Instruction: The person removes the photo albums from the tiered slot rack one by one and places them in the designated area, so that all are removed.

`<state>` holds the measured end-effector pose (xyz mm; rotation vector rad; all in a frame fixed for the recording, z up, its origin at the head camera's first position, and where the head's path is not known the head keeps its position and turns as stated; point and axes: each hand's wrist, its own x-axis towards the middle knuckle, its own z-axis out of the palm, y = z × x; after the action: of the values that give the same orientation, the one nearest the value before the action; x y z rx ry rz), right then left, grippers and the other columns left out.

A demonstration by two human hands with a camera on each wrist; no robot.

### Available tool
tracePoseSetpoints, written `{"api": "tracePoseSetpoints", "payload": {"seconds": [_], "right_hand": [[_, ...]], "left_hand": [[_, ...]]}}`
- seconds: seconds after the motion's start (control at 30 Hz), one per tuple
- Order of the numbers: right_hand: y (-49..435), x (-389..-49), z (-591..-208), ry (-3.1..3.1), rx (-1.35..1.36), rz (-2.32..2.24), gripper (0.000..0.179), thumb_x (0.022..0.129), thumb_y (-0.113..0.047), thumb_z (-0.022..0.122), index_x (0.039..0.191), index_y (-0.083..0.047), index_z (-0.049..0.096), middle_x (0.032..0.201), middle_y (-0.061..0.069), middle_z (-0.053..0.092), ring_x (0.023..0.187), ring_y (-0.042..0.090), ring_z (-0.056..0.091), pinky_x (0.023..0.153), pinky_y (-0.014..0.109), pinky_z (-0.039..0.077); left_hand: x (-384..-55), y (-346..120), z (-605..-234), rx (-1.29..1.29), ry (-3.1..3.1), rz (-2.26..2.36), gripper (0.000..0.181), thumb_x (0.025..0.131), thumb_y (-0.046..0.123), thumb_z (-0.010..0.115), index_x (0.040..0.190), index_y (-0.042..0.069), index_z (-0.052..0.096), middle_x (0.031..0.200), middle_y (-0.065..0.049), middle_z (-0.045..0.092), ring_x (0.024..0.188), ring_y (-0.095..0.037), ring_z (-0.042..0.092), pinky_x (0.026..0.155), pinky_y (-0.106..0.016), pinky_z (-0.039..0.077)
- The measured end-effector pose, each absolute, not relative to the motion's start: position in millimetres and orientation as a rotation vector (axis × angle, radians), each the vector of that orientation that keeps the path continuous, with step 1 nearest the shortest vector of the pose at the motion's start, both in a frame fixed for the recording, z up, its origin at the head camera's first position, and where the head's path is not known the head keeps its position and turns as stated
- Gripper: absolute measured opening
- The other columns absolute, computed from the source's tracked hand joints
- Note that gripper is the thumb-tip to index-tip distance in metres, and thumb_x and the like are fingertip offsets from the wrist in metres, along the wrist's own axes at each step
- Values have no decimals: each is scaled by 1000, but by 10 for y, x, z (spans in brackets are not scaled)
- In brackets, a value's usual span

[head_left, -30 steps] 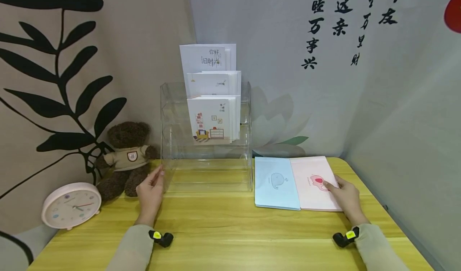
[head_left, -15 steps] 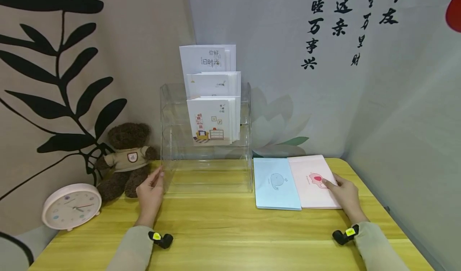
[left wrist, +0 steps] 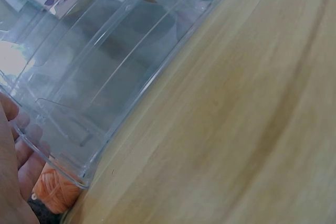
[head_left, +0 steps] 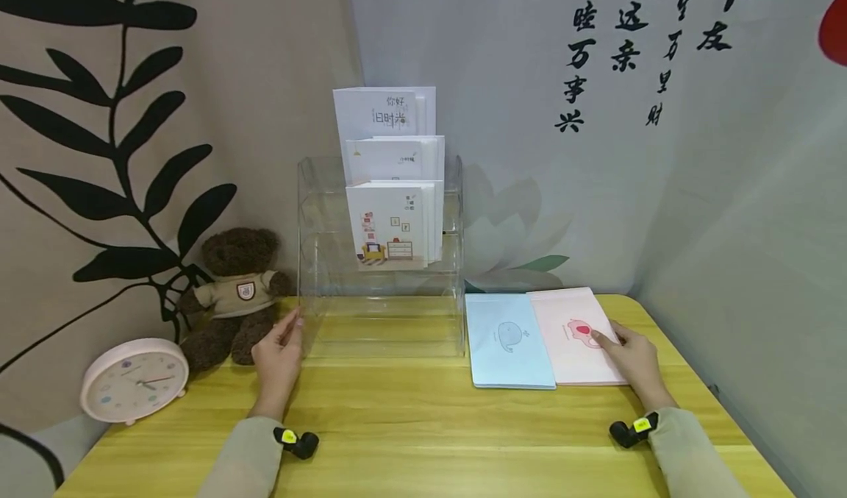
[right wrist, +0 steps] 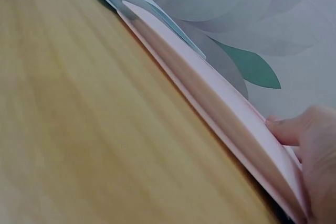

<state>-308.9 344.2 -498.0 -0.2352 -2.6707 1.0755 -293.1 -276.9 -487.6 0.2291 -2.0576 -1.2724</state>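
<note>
My left hand (head_left: 278, 354) rests its fingertips against the left side of a clear tiered display rack (head_left: 380, 347). In the left wrist view, its fingers (left wrist: 31, 169) lie along the rack's outer edge. My right hand (head_left: 637, 364) pinches the right edge of a pink notebook (head_left: 559, 314), thumb on the cover and the other fingers mostly hidden under it. To its left, partly overlapped by the pink one, is a blue notebook (head_left: 492, 362) with a whale drawing. White booklets (head_left: 384, 211) stand in the rack's upper tiers.
A brown teddy bear (head_left: 245, 296) sits left of the rack, behind a pink round clock (head_left: 135, 380). An orange yarn ball (left wrist: 56, 187) shows beside the rack's corner in the left wrist view. Walls close off the back and right of the wooden table (head_left: 430, 439).
Both notebooks have shifted and turned slightly left, the pink one's far edge sliding further over toward the blue one, with my right hand following. My left hand keeps its place at the rack.
</note>
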Motion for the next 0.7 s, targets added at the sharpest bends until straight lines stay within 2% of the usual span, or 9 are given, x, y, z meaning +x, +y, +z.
{"api": "tracePoseSetpoints", "payload": {"seconds": [0.07, 0.2, 0.3, 0.4, 0.57, 0.7], "right_hand": [[3439, -3097, -4994, -2692, -220, 1023, 80, 98, -51, 60, 145, 12, 42, 143, 36, 44, 134, 54, 38, 108, 63, 33], [3420, -3087, -5004, -2717, -202, 950, 78, 99, -48, 59, 143, 14, 43, 141, 38, 46, 131, 55, 41, 108, 64, 34], [3405, -3066, -5006, -2718, -170, 894, 74, 99, -43, 61, 139, 18, 46, 137, 40, 48, 127, 56, 44, 106, 65, 35], [3393, -3051, -5011, -2707, -127, 833, 70, 99, -39, 63, 135, 20, 50, 132, 41, 51, 122, 57, 46, 104, 66, 36], [3389, -3043, -5028, -2691, -100, 797, 67, 99, -36, 63, 133, 20, 51, 128, 42, 51, 119, 57, 46, 103, 66, 35], [3406, -3046, -5043, -2665, -74, 767, 65, 98, -36, 65, 130, 19, 53, 121, 40, 55, 115, 55, 49, 100, 65, 36]], "left_hand": [[-2928, -2773, -4886, 234, -2055, -1266, 35, 100, 38, 64, 131, 24, 70, 116, 0, 73, 102, -12, 70, 82, -10, 49], [-2924, -2781, -4903, 238, -2055, -1255, 35, 100, 38, 64, 131, 24, 70, 116, 1, 74, 97, 1, 67, 86, -12, 48], [-2926, -2786, -4911, 227, -2049, -1258, 35, 100, 37, 65, 131, 23, 70, 115, 0, 74, 95, 6, 65, 81, -10, 49], [-2930, -2790, -4910, 220, -2039, -1261, 35, 100, 37, 65, 131, 22, 70, 115, 0, 74, 97, 0, 68, 77, -4, 45], [-2939, -2785, -4898, 200, -2036, -1277, 36, 100, 39, 64, 132, 23, 70, 118, 0, 73, 103, -16, 70, 72, -5, 46], [-2943, -2777, -4892, 203, -2033, -1272, 36, 100, 39, 64, 131, 22, 70, 116, -1, 73, 101, -12, 69, 73, -4, 46]]}}
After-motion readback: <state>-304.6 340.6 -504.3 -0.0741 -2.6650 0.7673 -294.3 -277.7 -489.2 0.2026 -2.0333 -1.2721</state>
